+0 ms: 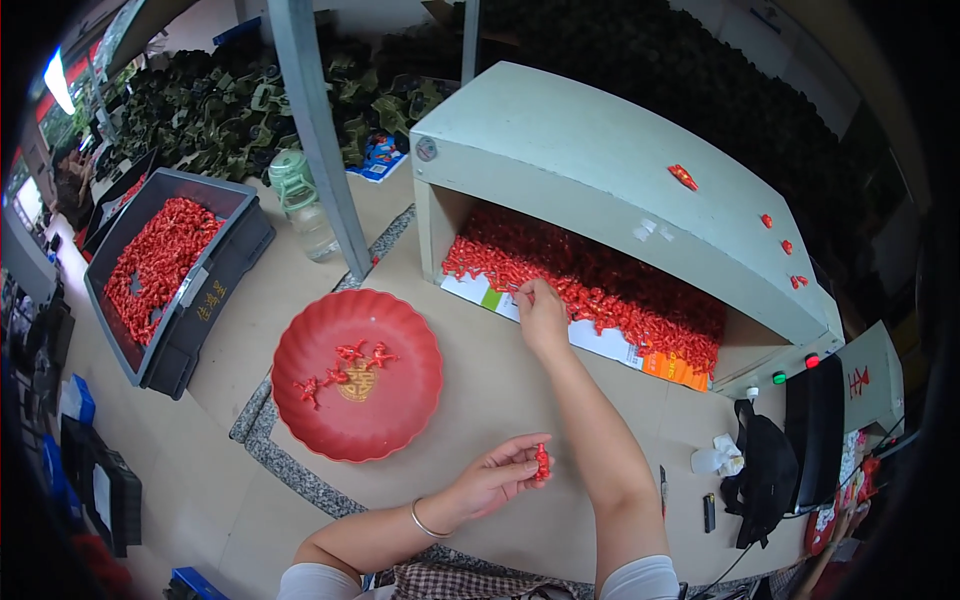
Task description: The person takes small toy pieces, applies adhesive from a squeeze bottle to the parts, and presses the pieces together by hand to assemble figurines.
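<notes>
Lying beyond-right of the dish: red pile, right hand nearest, pinched, contents unclear; left hand is holding 1 seemingly upright piece.

Bright red on the small figure in the left hand and the heaped pieces beyond the right hand. Duller red on the dish left of both hands, gold on its emblem. Pale grey-green on the housing beyond the right hand. Dark-and-white check on the cloth below the left.
</notes>
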Tool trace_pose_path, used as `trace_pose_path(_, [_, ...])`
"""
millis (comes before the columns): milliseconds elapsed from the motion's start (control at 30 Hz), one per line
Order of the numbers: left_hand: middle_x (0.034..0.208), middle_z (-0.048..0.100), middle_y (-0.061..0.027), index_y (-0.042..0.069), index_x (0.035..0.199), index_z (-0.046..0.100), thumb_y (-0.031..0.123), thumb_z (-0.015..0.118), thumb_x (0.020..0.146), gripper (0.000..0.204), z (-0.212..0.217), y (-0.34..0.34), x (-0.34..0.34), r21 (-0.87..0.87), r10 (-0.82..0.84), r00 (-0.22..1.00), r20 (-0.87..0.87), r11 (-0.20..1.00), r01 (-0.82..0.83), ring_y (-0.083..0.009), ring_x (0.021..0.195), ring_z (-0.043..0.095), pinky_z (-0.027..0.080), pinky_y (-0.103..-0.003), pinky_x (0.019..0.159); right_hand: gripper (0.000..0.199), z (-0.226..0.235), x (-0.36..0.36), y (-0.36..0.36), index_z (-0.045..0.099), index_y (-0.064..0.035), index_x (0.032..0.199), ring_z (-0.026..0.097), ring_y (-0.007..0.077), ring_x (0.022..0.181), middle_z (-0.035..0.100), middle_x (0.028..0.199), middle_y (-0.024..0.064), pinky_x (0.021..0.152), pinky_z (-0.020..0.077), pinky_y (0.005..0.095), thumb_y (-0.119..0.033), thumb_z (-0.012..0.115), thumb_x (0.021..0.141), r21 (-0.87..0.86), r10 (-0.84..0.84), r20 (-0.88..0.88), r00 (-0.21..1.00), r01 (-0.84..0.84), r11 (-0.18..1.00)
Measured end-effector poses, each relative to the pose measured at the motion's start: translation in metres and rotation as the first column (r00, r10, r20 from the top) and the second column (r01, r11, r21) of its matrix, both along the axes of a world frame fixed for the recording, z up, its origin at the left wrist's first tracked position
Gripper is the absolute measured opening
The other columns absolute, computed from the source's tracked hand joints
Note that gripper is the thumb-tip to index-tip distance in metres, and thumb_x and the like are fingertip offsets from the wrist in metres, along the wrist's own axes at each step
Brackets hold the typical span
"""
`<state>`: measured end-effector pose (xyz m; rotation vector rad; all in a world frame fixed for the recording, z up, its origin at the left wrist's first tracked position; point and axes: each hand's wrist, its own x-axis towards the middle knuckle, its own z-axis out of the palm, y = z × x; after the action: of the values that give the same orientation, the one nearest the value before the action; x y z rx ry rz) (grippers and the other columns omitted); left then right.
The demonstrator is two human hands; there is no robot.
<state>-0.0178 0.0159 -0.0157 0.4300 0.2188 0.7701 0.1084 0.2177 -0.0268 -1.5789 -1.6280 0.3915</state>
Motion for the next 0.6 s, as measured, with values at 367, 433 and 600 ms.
trace_pose_path(367, [0.106,0.05,-0.0013,0.01,0.13,0.035,0.009,0.045,0.089,0.042,-0.018,-0.003,0.005,0.035,-0.006,0.999,0.034,0.999,0.005,-0.0091,0.094,0.05,0.041,-0.025,0.082,0.023,0.006,0.027,-0.046,0.051,0.0026,0.07,0.054,0.0359,0.065,0.055,0.069,0.0203,0.058,0.041,0.0423,-0.018,0.056,0.078,-0.128,0.171,0.279,0.945,-0.14,0.982])
trace_pose_path(433, [0.104,0.05,-0.0006,0.01,0.13,0.035,0.009,0.045,0.089,0.042,-0.014,-0.003,0.008,0.055,-0.007,1.0,0.023,0.998,0.005,-0.0085,0.093,0.049,0.041,-0.025,0.082,0.02,0.023,0.046,-0.09,0.052,0.0011,0.072,0.054,0.0375,0.065,0.055,0.068,0.02,0.059,0.041,0.0435,-0.018,0.055,0.079,-0.24,0.234,0.269,0.934,-0.171,0.956])
trace_pose_path(600, [0.097,0.048,0.0034,0.012,0.13,0.035,0.012,0.046,0.089,0.043,-0.014,-0.005,0.014,0.068,-0.057,0.998,-0.003,0.996,0.057,-0.0065,0.089,0.05,0.041,-0.022,0.081,0.014,0.028,0.071,-0.169,0.054,0.0008,0.075,0.058,0.0276,0.067,0.059,0.071,0.0145,0.058,0.0441,0.0347,-0.012,0.057,0.078,-0.33,0.188,0.217,0.958,-0.109,0.938])
